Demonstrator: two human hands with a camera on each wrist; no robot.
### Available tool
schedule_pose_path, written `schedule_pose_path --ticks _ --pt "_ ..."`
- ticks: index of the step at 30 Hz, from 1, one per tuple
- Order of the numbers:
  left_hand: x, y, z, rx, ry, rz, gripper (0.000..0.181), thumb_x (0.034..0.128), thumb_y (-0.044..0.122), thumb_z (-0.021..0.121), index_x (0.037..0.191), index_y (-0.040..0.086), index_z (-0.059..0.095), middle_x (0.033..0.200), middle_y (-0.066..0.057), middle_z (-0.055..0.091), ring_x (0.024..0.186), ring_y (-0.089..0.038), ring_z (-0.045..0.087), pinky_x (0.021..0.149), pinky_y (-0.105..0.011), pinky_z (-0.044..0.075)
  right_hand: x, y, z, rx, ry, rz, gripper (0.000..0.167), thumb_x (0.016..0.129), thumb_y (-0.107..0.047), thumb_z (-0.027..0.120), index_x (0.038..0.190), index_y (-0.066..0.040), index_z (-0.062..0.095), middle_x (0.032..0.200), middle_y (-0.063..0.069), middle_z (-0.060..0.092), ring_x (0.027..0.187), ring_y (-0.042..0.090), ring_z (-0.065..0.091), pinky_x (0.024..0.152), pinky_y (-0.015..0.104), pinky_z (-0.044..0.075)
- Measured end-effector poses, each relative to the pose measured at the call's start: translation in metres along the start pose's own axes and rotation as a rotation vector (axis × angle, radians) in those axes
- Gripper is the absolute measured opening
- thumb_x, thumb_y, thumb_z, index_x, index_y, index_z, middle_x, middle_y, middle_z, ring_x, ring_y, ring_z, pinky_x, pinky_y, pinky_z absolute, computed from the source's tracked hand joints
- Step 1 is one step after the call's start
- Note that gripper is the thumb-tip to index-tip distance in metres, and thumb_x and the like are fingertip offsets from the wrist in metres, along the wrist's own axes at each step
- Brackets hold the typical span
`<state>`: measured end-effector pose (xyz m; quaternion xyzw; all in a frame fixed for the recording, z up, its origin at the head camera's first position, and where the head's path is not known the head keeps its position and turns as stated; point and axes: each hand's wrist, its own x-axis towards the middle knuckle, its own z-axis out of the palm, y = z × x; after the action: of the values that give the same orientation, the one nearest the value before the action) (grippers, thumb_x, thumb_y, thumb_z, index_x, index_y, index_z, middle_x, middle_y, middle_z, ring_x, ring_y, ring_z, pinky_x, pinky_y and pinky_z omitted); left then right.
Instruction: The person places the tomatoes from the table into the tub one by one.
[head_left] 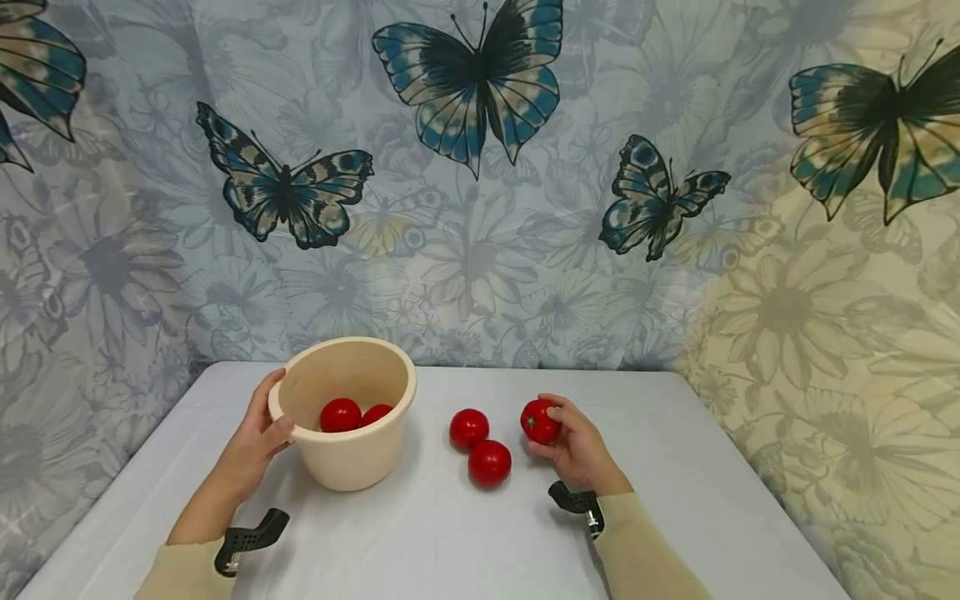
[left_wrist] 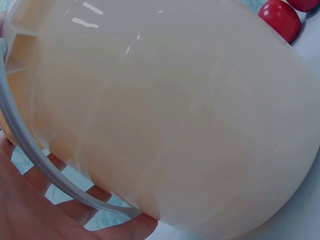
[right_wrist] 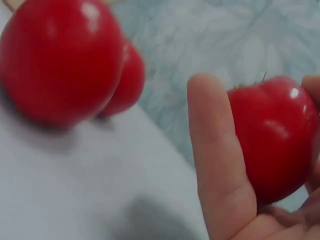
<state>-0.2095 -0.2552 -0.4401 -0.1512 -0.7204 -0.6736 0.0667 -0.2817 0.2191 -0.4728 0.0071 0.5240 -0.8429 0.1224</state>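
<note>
A cream bucket [head_left: 352,458] [left_wrist: 175,110] stands on the left, tilted a little, with two red tomatoes [head_left: 341,415] visible inside. My left hand [head_left: 251,446] [left_wrist: 75,215] grips its rim at the left side, thumb at the front and fingers along the outer wall. On the right, my right hand [head_left: 577,446] [right_wrist: 235,200] holds a red tomato [head_left: 540,422] [right_wrist: 275,135] between thumb and fingers, its green stem end facing left. Two more tomatoes [head_left: 468,430] [head_left: 490,464] [right_wrist: 60,60] lie together on the table between the bucket and my right hand.
A white-covered table [head_left: 450,542] extends under everything. Behind and beside it hangs a patterned cloth [head_left: 480,250] with flowers and butterflies. The bucket's grey handle [left_wrist: 55,175] hangs across the left hand in the left wrist view.
</note>
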Motion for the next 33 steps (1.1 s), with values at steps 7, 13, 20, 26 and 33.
schedule_pose_path --ticks 7,13,20,26,33 --pt "0.000 -0.001 -0.002 -0.016 -0.006 0.021 0.068 0.1052 0.010 0.045 0.159 0.017 0.004 0.158 -0.023 0.009 0.130 -0.033 0.035 0.089 -0.021 0.046 -0.015 -0.030 0.028 -0.050 -0.025 -0.038 0.044 0.099 -0.016 0.053 0.141 -0.008 0.042 0.143 0.016 0.037 0.124 0.039 0.043 0.077 0.045 0.056" --pt "0.000 0.000 -0.001 -0.006 -0.001 0.011 0.069 0.1051 0.011 0.046 0.159 0.018 0.004 0.158 -0.022 0.010 0.131 -0.039 0.031 0.090 -0.021 0.045 -0.031 -0.045 0.059 -0.063 -0.042 -0.056 0.047 0.098 -0.014 0.056 0.142 -0.006 0.042 0.143 0.016 0.038 0.126 0.039 0.041 0.077 0.047 0.055" --pt "0.000 -0.001 -0.001 0.000 0.002 0.006 0.069 0.1051 0.012 0.046 0.159 0.017 0.003 0.159 -0.023 0.009 0.131 -0.044 0.029 0.089 -0.020 0.045 -0.035 -0.057 0.097 -0.076 -0.109 -0.083 0.051 0.097 -0.014 0.060 0.143 -0.003 0.041 0.141 0.017 0.041 0.125 0.040 0.044 0.078 0.051 0.054" --pt "-0.001 -0.001 0.000 0.011 0.007 0.013 0.068 0.1054 0.012 0.046 0.159 0.016 0.004 0.159 -0.023 0.009 0.131 -0.040 0.032 0.088 -0.021 0.046 -0.032 -0.064 0.130 -0.136 -0.218 -0.091 0.051 0.098 -0.015 0.063 0.143 -0.002 0.044 0.138 0.018 0.045 0.120 0.039 0.051 0.070 0.042 0.058" --pt "0.000 -0.001 0.000 0.016 0.011 0.008 0.068 0.1054 0.011 0.046 0.159 0.017 0.004 0.159 -0.022 0.008 0.131 -0.038 0.033 0.088 -0.021 0.046 -0.027 -0.067 0.167 -0.228 -0.272 -0.088 0.046 0.097 -0.023 0.068 0.139 -0.009 0.054 0.134 0.018 0.053 0.115 0.038 0.056 0.069 0.039 0.058"
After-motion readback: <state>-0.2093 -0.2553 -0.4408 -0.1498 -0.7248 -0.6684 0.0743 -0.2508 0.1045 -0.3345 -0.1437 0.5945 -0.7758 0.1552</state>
